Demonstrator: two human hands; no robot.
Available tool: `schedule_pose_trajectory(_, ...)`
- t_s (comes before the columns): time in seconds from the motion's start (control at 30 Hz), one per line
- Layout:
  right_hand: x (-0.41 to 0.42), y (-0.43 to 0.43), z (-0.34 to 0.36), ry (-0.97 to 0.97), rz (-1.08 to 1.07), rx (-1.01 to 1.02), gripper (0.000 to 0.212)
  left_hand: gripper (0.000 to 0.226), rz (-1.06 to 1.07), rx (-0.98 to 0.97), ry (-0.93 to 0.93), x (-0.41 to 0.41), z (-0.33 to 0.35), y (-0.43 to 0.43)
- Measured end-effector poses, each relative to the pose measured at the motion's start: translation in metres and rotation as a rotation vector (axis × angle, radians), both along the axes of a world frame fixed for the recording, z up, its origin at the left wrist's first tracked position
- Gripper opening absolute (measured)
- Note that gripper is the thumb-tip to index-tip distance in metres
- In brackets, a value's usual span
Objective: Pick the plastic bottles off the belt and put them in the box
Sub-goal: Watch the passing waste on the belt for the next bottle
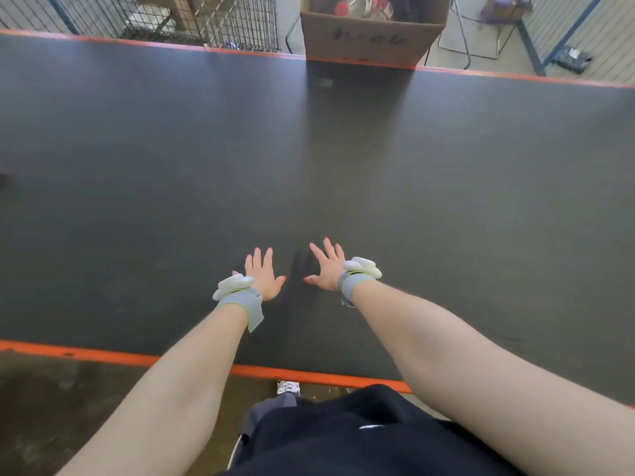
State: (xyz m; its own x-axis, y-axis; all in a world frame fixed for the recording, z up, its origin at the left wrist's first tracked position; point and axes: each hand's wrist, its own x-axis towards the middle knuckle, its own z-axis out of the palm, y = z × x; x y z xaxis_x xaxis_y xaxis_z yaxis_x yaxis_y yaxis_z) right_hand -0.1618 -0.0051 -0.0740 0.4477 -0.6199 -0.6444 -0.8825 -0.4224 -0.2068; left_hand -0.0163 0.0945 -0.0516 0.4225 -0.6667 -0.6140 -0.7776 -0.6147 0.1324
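At the far left, beyond the orange-edged conveyor belt (137, 139), one wire mesh cage (192, 18) was seen on the floor, well apart from the work. The belt's dark surface was stretched across the whole view, and no plastic bottle could be made out on it; only a small pale smudge (324, 83) near the far edge was noted, too blurred to be named.

Near the belt's close edge, the left hand (263, 274) was held flat with its fingers spread and straight, its grip released and nothing held. Just beside it, a short gap between them, the right hand (326, 267) was held likewise, fingers fanned, its grip released too. Whether the palms were touching the belt or hovering above it could not be told. Two hands were counted, each wrist wrapped in one grey strap (242, 304) carrying a white sensor pod. The spread posture was judged to be a waiting stance, both hands kept ready over the middle of the belt for bottles to be carried within reach.

Farther right, one cardboard box (371, 39) was set against the belt's far edge, straight across from the hands, presumably so that bottles could be passed over in a single reach. Bottles (364, 5), one with a red cap, were seen inside it; their number could not be counted
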Motion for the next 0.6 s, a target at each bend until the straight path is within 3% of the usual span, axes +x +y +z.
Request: schedule_pose_trajectory(0.6, -0.026, 0.046, 0.017, -0.024, -0.036, -0.021, 0.075, 0.069, 0.15, -0.098, 0.119, -0.033, -0.003, 0.012)
